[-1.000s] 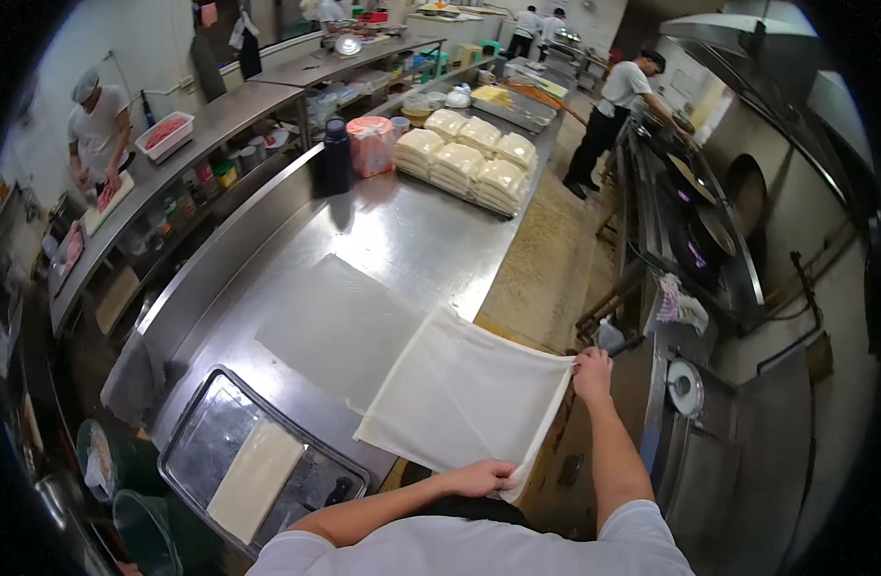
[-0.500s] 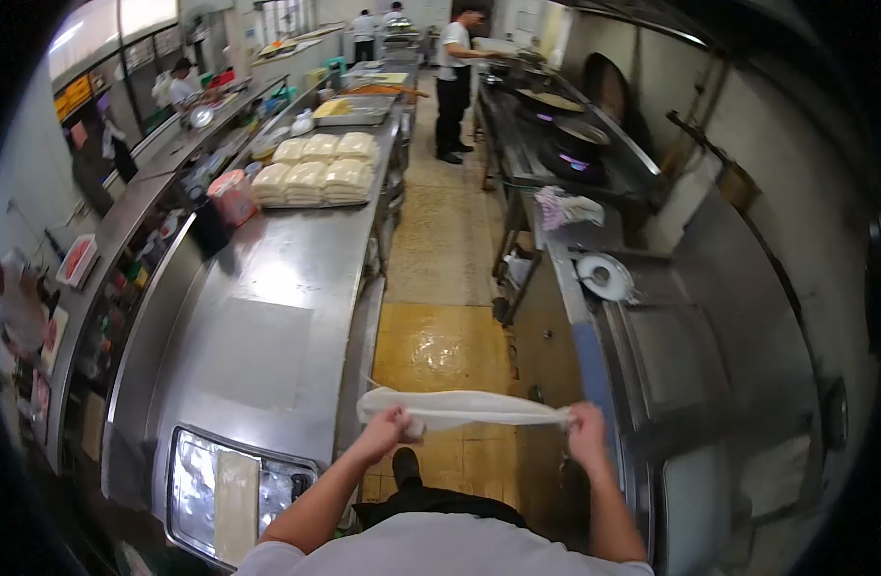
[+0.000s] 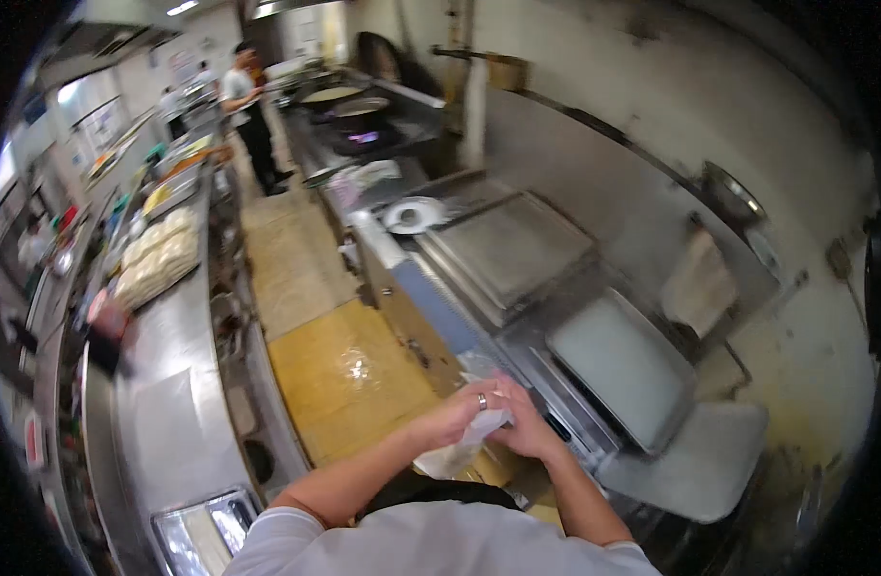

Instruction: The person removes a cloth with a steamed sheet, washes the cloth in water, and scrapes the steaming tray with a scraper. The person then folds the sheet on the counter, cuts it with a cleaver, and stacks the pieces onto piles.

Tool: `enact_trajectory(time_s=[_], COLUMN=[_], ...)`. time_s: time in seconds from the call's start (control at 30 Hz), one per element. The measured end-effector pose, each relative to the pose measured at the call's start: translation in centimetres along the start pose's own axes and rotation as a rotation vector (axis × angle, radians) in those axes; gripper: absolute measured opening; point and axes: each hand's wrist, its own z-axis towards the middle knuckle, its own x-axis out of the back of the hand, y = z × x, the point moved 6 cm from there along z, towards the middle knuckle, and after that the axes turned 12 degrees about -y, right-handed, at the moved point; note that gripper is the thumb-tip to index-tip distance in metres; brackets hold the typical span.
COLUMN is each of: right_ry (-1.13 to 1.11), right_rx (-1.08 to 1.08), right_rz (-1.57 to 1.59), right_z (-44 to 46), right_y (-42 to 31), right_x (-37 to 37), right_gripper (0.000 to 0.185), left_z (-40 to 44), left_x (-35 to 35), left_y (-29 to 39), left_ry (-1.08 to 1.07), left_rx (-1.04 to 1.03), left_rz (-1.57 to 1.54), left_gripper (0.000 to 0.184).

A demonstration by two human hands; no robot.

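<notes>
Both hands are close together in front of the body, holding the bunched white cloth (image 3: pixel 450 459). My left hand (image 3: pixel 457 416), with a ring on one finger, is closed on the cloth. Right beside it, my right hand (image 3: pixel 529 422) is closed on the cloth too, its fingers partly overlapping the left. The cloth hangs below the hands in folds. To their right is a tray with a pale surface (image 3: pixel 623 368). A flat white sheet or board (image 3: pixel 709 461) lies beyond it.
The steel table (image 3: pixel 162 360) on the left bears a tray with a pale slab (image 3: pixel 207 545) and stacked white packs (image 3: pixel 162 257). A metal tray (image 3: pixel 517 245) and a white lid (image 3: pixel 414 215) are on the right counter. A person (image 3: pixel 248 115) stands in the aisle by the stoves.
The view has swung right, from the steel table to the right counter. The cloth, first spread, then stretched between my hands, is now bunched, and my hands have come together.
</notes>
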Motion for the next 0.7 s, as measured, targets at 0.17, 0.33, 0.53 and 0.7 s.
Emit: enact_trajectory(time_s=[0.17, 0.33, 0.53, 0.7], right_ry=[-0.035, 0.352, 0.745, 0.713], right_rx=[-0.577, -0.793, -0.768, -0.988], right_rz=[0.265, 0.081, -0.055, -0.228], right_z=[-8.3, -15.4, -16.5, -16.5], right_y=[12.1, 10.1, 3.9, 12.5], right_x=[3.3, 20.2, 34.2, 33.5], right_gripper=[0.023, 0.026, 0.02, 0.018], left_z=[7.4, 16.3, 27.3, 35.9], left_x=[-5.1, -4.1, -3.1, 5.0], left_y=[10.1, 18.4, 25.5, 21.6], left_ry=[-0.042, 0.085, -0.024, -0.14], left_rx=[-0.182, -0.319, -0.59, -0.367], left_rz=[0.747, 0.679, 0.459, 0.343], left_gripper=[0.032, 0.048, 0.06, 0.05])
